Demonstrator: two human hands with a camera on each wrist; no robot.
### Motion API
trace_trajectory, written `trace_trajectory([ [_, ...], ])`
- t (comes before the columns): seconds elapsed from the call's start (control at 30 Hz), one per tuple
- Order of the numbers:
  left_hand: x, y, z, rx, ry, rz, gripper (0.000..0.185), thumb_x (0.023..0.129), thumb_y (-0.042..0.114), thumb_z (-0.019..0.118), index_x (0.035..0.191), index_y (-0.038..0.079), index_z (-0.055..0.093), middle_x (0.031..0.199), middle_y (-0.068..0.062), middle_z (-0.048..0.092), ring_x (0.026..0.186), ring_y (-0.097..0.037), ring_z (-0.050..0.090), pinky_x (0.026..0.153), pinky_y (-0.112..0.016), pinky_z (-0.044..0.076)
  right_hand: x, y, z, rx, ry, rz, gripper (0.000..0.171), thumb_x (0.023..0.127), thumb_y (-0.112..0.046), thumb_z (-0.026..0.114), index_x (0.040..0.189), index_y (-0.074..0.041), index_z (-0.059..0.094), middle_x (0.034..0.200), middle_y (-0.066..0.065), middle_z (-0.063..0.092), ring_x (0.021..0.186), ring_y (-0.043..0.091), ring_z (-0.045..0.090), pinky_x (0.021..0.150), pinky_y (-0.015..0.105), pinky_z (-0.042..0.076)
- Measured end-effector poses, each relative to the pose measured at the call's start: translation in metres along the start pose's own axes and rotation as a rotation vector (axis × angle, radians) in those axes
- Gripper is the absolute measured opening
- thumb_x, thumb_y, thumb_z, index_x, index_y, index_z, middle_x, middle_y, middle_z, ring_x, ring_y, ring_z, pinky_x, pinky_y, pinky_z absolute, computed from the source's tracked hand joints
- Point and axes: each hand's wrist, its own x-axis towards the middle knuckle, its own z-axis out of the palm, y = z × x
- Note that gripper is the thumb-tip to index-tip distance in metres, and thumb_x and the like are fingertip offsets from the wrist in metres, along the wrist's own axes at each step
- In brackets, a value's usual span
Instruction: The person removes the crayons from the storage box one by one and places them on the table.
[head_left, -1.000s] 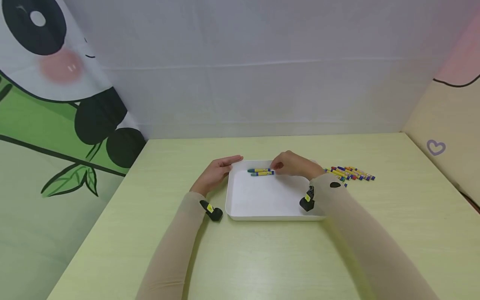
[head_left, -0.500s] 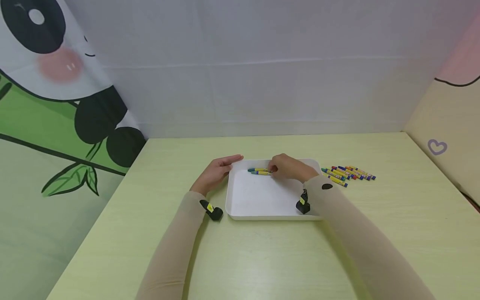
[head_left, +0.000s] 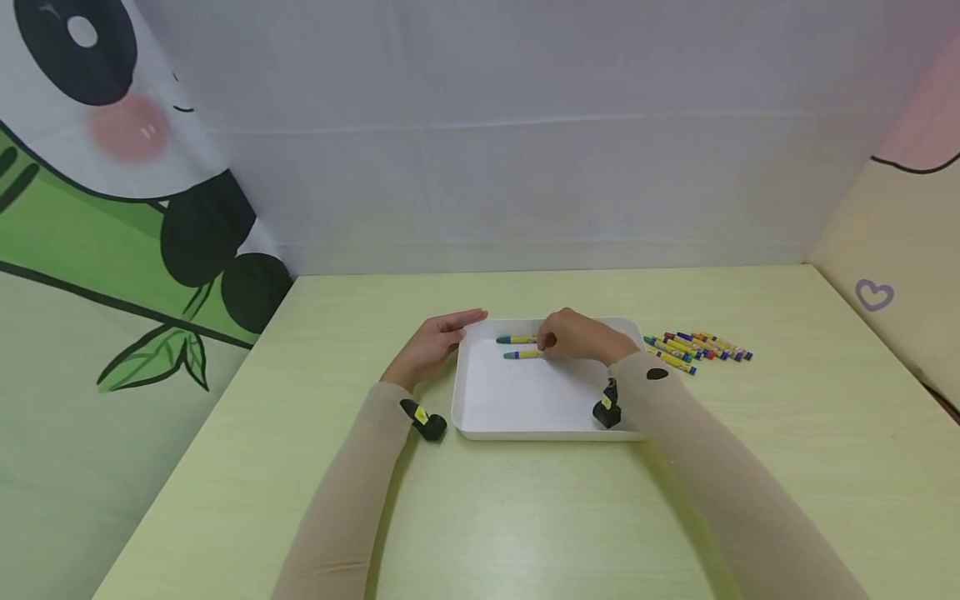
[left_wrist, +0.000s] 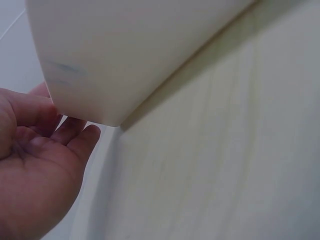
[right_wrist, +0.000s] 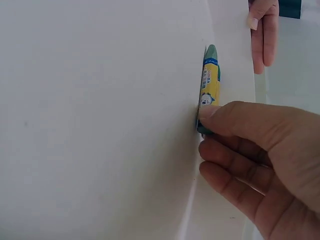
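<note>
Crayons (head_left: 522,354) and (head_left: 516,339) lie in the white tray (head_left: 525,400); right hand (head_left: 581,336) pinches the nearer, left hand (head_left: 435,342) relaxed.

The head camera looks forward and down from above the person's shoulders, taking in the whole pale green wooden table (head_left: 525,517), both sleeved arms and the shallow white square plastic tray (head_left: 525,400) at mid distance; the left wrist camera sits very close behind the left hand (left_wrist: 35,170), low beside the table, facing that tray's rounded outer corner (left_wrist: 115,60); the right wrist camera hovers close above the tray floor (right_wrist: 100,125), looking past the right hand (right_wrist: 260,160) along a yellow-wrapped green crayon (right_wrist: 209,87); all three views share the tray.
</note>
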Motion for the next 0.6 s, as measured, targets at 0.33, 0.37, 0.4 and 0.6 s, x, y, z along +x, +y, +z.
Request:
trace_trajectory([
  [0.33,-0.007,-0.002,-0.004,0.0,-0.007,-0.002,0.044,0.101,-0.001,0.037,0.14,0.014,0.052,0.147,0.002,0.048,0.142,-0.014,0.034,0.117,-0.037,0.03,-0.02,-0.007,-0.009,0.075,0.001,-0.059,0.01,0.088,-0.009,0.067,0.097,-0.009,0.072,0.095,0.002,0.067,0.084,0.015,0.055,0.077,0.027,0.051],
  [0.37,-0.008,-0.002,-0.004,0.0,-0.01,-0.002,0.044,0.101,-0.001,0.037,0.14,0.014,0.052,0.147,0.002,0.048,0.142,-0.014,0.034,0.117,-0.037,0.03,-0.024,-0.007,-0.011,0.085,0.004,-0.057,0.011,0.088,-0.009,0.067,0.098,-0.009,0.072,0.096,0.002,0.067,0.085,0.015,0.056,0.078,0.027,0.051],
  [0.4,-0.008,-0.003,-0.005,0.001,-0.012,-0.001,0.044,0.101,-0.001,0.037,0.14,0.014,0.052,0.147,0.002,0.048,0.142,-0.015,0.034,0.117,-0.037,0.03,-0.027,-0.007,-0.012,0.09,0.008,-0.06,0.011,0.088,-0.01,0.068,0.098,-0.009,0.072,0.097,0.002,0.068,0.085,0.014,0.057,0.079,0.027,0.052],
  [0.6,-0.013,-0.003,-0.006,-0.006,-0.032,0.002,0.044,0.101,-0.001,0.037,0.14,0.012,0.051,0.148,0.0,0.047,0.142,-0.015,0.033,0.117,-0.037,0.029,-0.047,-0.004,-0.019,0.119,0.041,-0.053,0.012,0.088,-0.011,0.068,0.099,-0.009,0.072,0.098,0.002,0.068,0.09,0.014,0.063,0.08,0.03,0.055],
])
